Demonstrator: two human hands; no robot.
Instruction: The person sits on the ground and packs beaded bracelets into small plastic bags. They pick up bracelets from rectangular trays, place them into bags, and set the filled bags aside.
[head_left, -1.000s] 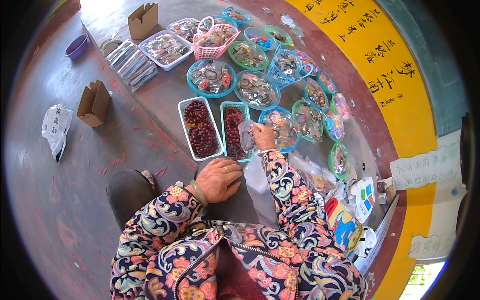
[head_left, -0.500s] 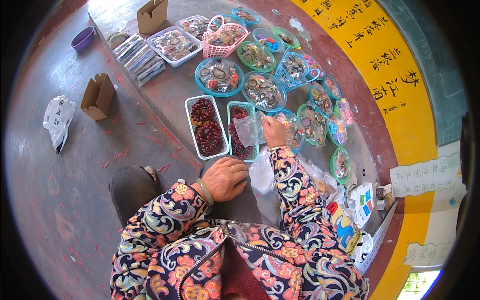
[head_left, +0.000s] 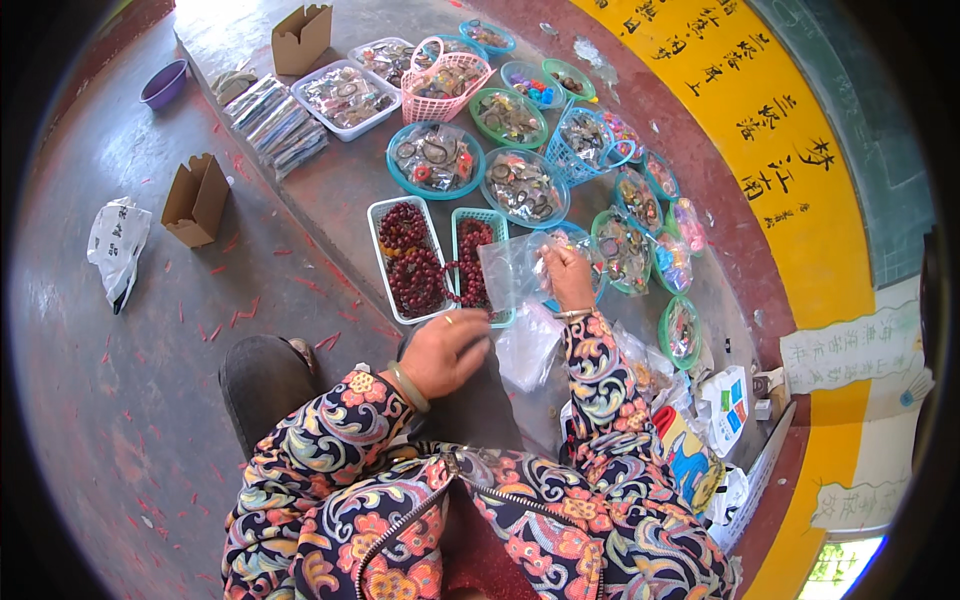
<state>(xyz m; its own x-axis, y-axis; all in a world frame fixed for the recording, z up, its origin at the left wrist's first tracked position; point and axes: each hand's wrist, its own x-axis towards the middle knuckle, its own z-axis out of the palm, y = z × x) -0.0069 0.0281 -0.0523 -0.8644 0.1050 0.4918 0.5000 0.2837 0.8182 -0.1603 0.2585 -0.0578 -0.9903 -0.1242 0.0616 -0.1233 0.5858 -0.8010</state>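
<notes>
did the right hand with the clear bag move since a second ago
Yes. The right hand has lifted the clear plastic bag up off the teal tray of dark red beads, toward the person.

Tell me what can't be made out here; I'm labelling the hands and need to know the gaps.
- Left hand, head view: fingers curl under; anything held is hidden.
- Clear bag in right hand: contents too faint.
- Trays of beads: single beads too small.
- Lap: covered by sleeves.

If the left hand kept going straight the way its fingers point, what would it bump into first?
Probably the clear plastic bag lying just past the left hand; its fingers point toward it. Depth is hard to judge, so it might pass over the bag.
</notes>
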